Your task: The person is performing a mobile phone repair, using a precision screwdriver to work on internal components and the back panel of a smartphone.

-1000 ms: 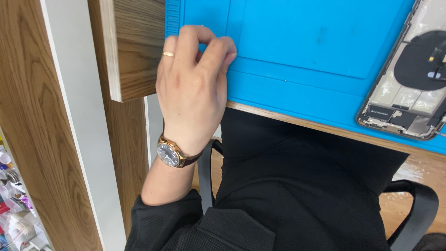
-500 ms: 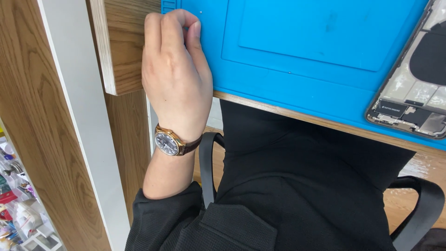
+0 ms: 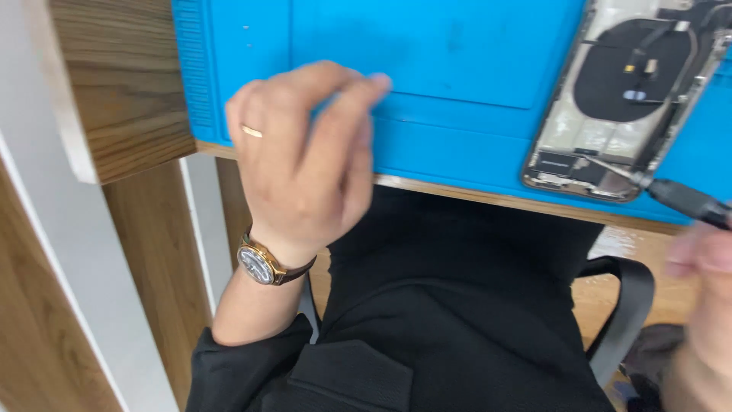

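Note:
My left hand (image 3: 305, 160) hovers over the near left part of a blue work mat (image 3: 473, 145). Its fingertips are drawn together against the thumb and blurred, so I cannot tell whether anything small is pinched there. It wears a gold ring (image 3: 252, 131) and a wristwatch (image 3: 257, 264). An opened phone (image 3: 633, 91), its inner parts showing, lies on the mat at the right. My right hand (image 3: 705, 305), blurred at the lower right edge, grips a black screwdriver (image 3: 686, 200) whose thin tip rests on the phone's near end.
The mat lies on a wooden table (image 3: 122, 99) whose left corner overhangs a white post (image 3: 69, 290) and wood panelling. My black-clothed lap (image 3: 457, 305) and a black chair arm (image 3: 627, 301) fill the space below the table edge.
My left hand has lifted off the mat's far left edge and moved right with its fingertips drawn together. The view swung right, bringing the phone, the screwdriver and my right hand into sight.

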